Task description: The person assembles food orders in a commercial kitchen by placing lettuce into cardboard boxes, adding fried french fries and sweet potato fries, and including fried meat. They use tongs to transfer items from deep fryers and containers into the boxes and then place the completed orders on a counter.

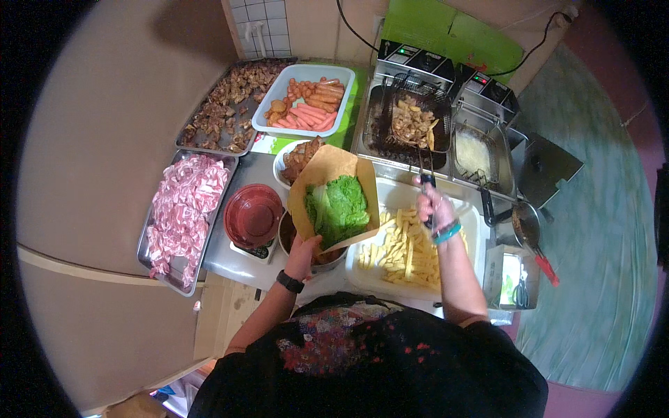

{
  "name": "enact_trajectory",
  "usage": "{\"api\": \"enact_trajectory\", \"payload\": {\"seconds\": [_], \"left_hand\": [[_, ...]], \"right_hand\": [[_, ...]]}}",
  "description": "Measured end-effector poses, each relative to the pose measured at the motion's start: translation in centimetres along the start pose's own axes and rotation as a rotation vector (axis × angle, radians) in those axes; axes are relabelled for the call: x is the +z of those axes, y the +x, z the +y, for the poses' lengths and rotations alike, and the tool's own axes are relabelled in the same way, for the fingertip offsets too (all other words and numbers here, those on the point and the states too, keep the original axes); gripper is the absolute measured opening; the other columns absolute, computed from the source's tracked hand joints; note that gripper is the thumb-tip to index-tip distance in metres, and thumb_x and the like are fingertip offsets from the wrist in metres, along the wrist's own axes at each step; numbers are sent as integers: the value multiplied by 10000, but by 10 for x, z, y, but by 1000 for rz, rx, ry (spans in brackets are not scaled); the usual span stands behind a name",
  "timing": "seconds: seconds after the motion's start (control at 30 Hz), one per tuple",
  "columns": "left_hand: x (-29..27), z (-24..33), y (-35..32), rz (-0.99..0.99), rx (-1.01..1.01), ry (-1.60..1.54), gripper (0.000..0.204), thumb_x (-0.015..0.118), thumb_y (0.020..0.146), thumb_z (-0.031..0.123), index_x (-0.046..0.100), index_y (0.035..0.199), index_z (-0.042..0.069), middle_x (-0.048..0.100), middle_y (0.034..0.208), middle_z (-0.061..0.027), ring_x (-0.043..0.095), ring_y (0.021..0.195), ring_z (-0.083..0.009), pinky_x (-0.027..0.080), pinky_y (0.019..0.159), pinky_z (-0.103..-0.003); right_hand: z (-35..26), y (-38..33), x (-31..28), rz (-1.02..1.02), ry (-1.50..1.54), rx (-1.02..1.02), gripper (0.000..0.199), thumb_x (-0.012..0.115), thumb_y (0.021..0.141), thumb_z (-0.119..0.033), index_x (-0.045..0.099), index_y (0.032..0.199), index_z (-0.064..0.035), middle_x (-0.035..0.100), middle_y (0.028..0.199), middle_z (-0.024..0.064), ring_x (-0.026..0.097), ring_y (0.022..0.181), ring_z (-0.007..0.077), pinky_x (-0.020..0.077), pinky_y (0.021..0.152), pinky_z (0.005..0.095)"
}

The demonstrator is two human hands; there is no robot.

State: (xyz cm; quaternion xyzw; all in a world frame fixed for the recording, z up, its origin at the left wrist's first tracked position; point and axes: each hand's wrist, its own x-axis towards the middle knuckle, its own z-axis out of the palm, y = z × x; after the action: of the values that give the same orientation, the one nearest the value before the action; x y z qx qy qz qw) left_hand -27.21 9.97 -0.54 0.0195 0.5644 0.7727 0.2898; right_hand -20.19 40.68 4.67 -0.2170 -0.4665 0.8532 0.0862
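Observation:
My left hand (pixel 302 255) grips the lower edge of a brown paper food box (pixel 302 221), tilted so its inside shows. Green lettuce leaves (pixel 343 207) line the box. My right hand (pixel 435 209), apparently in a clear plastic glove, is wrapped around the black handle (pixel 427 182) of a fryer basket. Fried meat pieces with a few fries (pixel 411 120) lie in that wire basket (pixel 390 87), which sits over the left well of the fryer (pixel 364 143). Below my right hand stands a white tub (pixel 476 240) of pale cut fries (pixel 402 254).
A second fryer basket (pixel 483 177) sits in bubbling oil at right. Leftward are a tray of raw sliced meat (pixel 187 202), a tray of cooked meat (pixel 230 104), a sausage tub (pixel 306 72) and a red bowl (pixel 252 216) on a scale. A sieve (pixel 528 226) lies far right.

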Motion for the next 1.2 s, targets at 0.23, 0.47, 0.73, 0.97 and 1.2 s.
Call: {"api": "enact_trajectory", "payload": {"seconds": [0.23,0.47,0.73,0.97,1.2], "left_hand": [[-2,3,-3,-5,-71,110,435,506,784,55,381,1200,25,498,1102,-62,477,994,-172,378,848,-281],[7,10,-7,-5,-112,130,429,503,783,42,379,1194,30,498,1101,-67,486,976,-184,395,836,-294],[-25,-19,5,-248,289,585,427,481,791,36,368,1203,27,483,1135,-85,485,1004,-196,397,852,-301],[-12,-8,4,-131,-60,105,431,498,789,56,371,1201,30,501,1100,-79,500,983,-187,412,835,-303],[-25,-21,3,-163,186,459,394,509,784,64,397,1159,25,514,1038,-66,513,918,-172,426,772,-286]], "right_hand": [[-14,15,0,27,176,180,284,518,860,-256,531,1075,-71,392,542,-42,325,414,48,272,368,185],[-18,5,19,165,158,199,267,452,894,-215,494,1074,-23,381,565,-41,317,419,44,253,358,185],[0,42,4,108,249,229,260,456,888,-175,476,1071,8,416,619,-28,341,441,36,284,368,162],[-3,43,17,196,77,246,321,394,909,-289,497,995,3,582,804,129,580,647,207,514,526,304],[-35,-19,-21,399,-654,-595,328,427,897,-298,525,1109,-67,577,991,65,578,833,180,497,637,303]]}}
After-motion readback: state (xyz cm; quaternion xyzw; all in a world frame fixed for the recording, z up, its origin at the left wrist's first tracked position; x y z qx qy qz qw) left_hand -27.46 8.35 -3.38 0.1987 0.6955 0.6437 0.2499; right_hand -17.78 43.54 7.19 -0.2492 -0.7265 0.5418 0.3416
